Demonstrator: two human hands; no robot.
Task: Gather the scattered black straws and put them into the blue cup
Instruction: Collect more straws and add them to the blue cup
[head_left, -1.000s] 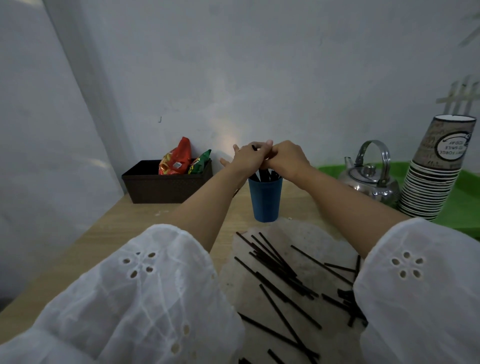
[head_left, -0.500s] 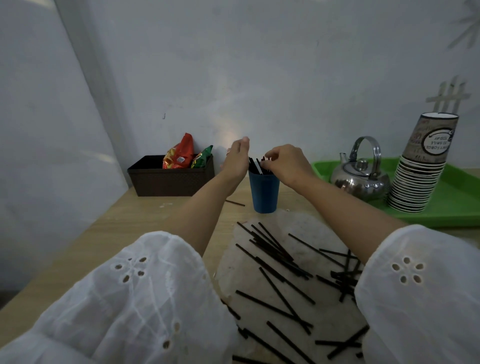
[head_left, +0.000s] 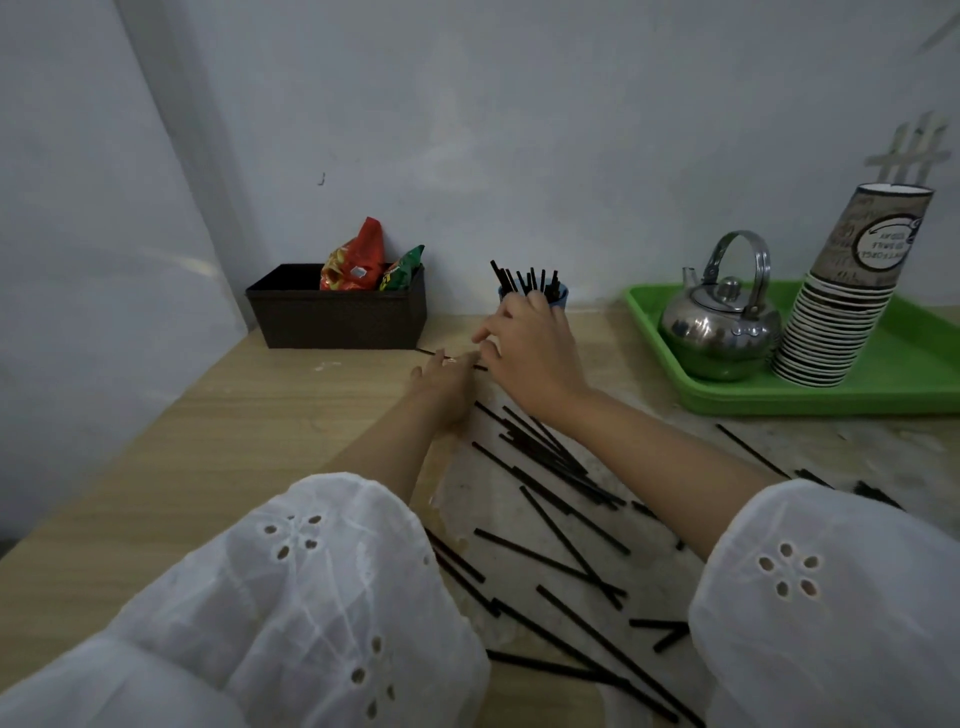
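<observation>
The blue cup stands at the back of the table, mostly hidden behind my right hand, with several black straws upright in it. One stray straw lies on the wood left of the cup. My left hand lies low on the table, its straight fingertips touching that straw. My right hand hovers just in front of the cup, its loosely bent fingers pointing left over the same straw and holding nothing I can see. Many scattered straws lie on the table between my forearms.
A dark box with snack packets sits at the back left. On the right, a green tray carries a steel kettle and a tall stack of paper cups. Walls close off the back and left.
Both hands have come down from the cup's rim to the table left of the cup. The straws they were setting in now stand free in the cup.
</observation>
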